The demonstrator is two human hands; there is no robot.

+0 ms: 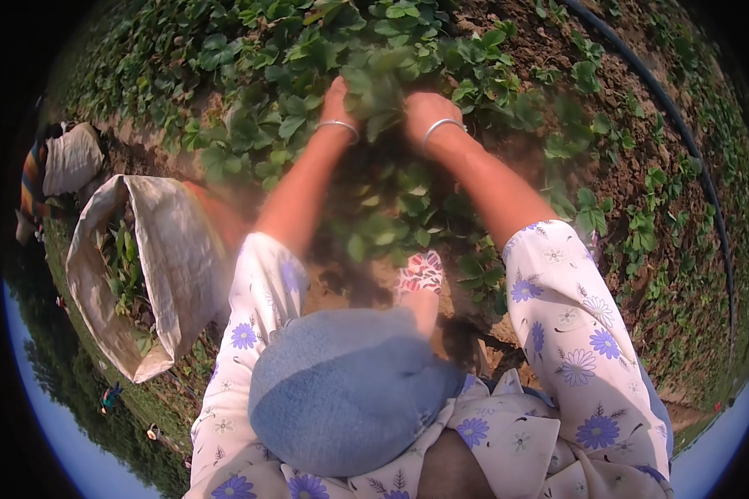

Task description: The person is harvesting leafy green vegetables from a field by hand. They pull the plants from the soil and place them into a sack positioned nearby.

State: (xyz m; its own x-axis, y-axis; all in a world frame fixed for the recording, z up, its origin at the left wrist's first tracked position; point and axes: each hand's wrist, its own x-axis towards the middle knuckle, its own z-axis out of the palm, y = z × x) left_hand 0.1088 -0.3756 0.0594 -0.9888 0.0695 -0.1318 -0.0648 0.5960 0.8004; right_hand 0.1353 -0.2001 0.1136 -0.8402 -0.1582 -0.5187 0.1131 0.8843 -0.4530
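Observation:
Both my hands reach into a bed of low, leafy plants that look like strawberry plants point(287, 81). My left hand point(339, 103) is at the left side of a blurred clump of leaves point(377, 90), its fingers mostly hidden by foliage. Across the clump, my right hand point(429, 112) looks curled, with the fingertips out of sight behind leaves. Whether either hand grips a stem cannot be made out. Each wrist wears a silver-coloured bangle. Beside my left forearm, a whitish woven sack point(184, 243) gapes, with green leafy plants point(125, 268) inside it.
A dark hose point(680, 128) curves over the soil at right. My patterned shoe point(421, 272) is on the ground below the hands, near my denim-covered knee point(349, 387). At far left are a person in striped clothing point(31, 181) and another pale sack point(72, 156); more people appear farther off.

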